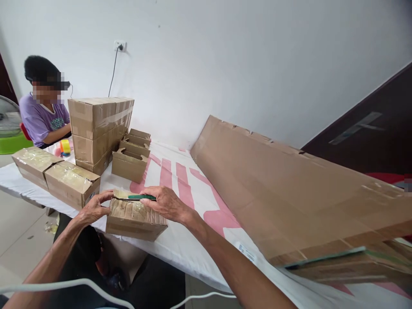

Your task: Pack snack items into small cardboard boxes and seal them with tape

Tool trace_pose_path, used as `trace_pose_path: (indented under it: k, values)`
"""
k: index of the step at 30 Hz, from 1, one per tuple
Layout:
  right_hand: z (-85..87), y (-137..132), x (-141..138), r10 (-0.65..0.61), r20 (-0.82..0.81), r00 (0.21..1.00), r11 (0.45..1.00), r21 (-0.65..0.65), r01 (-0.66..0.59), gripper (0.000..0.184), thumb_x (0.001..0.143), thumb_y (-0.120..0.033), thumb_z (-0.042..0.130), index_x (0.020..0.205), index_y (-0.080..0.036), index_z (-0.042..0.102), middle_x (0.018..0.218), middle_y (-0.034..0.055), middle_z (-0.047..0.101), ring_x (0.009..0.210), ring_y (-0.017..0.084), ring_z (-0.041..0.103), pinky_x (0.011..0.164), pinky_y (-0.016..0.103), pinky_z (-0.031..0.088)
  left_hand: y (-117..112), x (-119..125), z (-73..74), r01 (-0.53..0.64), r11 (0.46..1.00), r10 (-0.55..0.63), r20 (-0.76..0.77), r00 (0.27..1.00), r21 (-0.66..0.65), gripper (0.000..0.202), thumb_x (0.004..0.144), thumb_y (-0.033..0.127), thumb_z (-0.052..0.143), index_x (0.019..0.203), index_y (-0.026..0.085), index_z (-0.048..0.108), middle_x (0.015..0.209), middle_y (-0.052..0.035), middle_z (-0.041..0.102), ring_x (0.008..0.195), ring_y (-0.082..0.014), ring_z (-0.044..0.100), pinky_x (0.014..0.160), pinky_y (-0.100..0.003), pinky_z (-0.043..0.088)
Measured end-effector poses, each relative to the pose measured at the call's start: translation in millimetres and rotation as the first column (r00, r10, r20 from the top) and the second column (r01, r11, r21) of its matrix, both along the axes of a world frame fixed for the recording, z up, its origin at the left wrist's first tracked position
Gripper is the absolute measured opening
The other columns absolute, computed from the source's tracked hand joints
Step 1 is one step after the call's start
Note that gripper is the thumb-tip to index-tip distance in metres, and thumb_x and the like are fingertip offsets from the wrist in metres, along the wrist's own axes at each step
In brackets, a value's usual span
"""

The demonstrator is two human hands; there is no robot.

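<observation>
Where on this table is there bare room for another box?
Widest: the cloth between the open boxes and the large cardboard piece. A narrower strip, under the right forearm, separates the front box from that cardboard. Crowded: the left end, with stacked boxes, two taped boxes and a tape roll.

Up on the Head, Looking Ahead and Down

Sits on a person's head. Faces forward and down across the table (180,246). Sees the left hand (94,209) and right hand (167,204) from above and behind, quite near. Catches the dark lap (161,279), right under, at the bottom edge. Looks past the tall box stack (83,135) to another person (45,118), farther off at the left. Goes wide enough for the big cardboard sheet (273,189) on the right side. Ends at the pale wall (225,64).
</observation>
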State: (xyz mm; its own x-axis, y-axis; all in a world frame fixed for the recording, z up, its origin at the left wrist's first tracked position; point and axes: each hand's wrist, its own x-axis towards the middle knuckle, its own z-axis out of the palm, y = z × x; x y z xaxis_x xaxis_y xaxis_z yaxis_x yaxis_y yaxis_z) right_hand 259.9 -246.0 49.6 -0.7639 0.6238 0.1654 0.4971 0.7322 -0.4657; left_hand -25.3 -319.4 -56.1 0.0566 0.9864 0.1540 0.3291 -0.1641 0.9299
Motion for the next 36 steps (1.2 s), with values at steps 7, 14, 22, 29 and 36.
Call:
trace_pose_path:
  k: [7, 14, 22, 29, 36]
  values:
    - [9.8, 1.5, -13.1, -0.026, 0.198, 0.98, 0.985, 0.171, -0.008, 0.024, 0.101, -0.028, 0.061, 0.112, -0.029, 0.083, 0.108, 0.0025, 0.083, 0.101, 0.021, 0.074, 0.083, 0.028, 0.048, -0.9, 5.9, -1.5, -0.006, 1.0, 0.005, 0.044, 0.999, 0.004, 0.067, 0.063, 0.022, 0.061, 0.127, 0.023, 0.078, 0.158, -0.0096, 0.061, 0.145, -0.0372, 0.058, 0.121, -0.05, 0.048]
    - [15.1, 2.5, -17.1, -0.079, 0.385, 0.92, 0.969, 0.247, -0.021, 0.021, 0.104, -0.031, 0.064, 0.112, -0.029, 0.083, 0.104, 0.0054, 0.082, 0.098, 0.024, 0.073, 0.078, 0.029, 0.045, 0.6, -0.8, -4.9, 0.0, 1.0, 0.002, -0.066, 0.998, 0.024, 0.07, 0.063, 0.024, 0.056, 0.13, 0.024, 0.078, 0.162, -0.0074, 0.058, 0.154, -0.0386, 0.048, 0.129, -0.055, 0.037]
    - [11.3, 11.9, 40.4, -0.153, 0.298, 0.942, 0.96, 0.269, 0.071, 0.016, 0.102, -0.03, 0.069, 0.098, -0.029, 0.084, 0.094, 0.0055, 0.079, 0.088, 0.023, 0.071, 0.076, 0.031, 0.042, -0.2, -0.4, 3.7, -0.012, 0.999, 0.017, -0.171, 0.985, 0.033, 0.067, 0.066, 0.025, 0.055, 0.128, 0.023, 0.079, 0.151, -0.0079, 0.068, 0.151, -0.0376, 0.052, 0.127, -0.05, 0.039]
    - [14.2, 19.7, 104.2, -0.248, 0.282, 0.927, 0.958, 0.21, 0.193, 0.018, 0.097, -0.029, 0.067, 0.09, -0.03, 0.084, 0.088, 0.0033, 0.078, 0.079, 0.021, 0.067, 0.071, 0.031, 0.041, 2.3, -1.5, 4.9, -0.018, 0.999, 0.025, -0.159, 0.987, 0.042, 0.064, 0.066, 0.026, 0.057, 0.126, 0.026, 0.08, 0.144, -0.0052, 0.072, 0.146, -0.0378, 0.055, 0.124, -0.049, 0.043]
    - [-9.6, 12.5, 125.6, -0.266, -0.125, 0.956, 0.961, -0.117, 0.252, 0.035, 0.095, -0.047, 0.057, 0.1, -0.023, 0.083, 0.096, 0.0047, 0.081, 0.086, 0.023, 0.07, 0.077, 0.033, 0.05, 6.8, -8.8, -7.0, 0.009, 1.0, -0.006, -0.121, 0.993, 0.019, 0.061, 0.068, 0.025, 0.058, 0.126, 0.025, 0.076, 0.164, -0.0092, 0.052, 0.151, -0.0372, 0.049, 0.109, -0.043, 0.055]
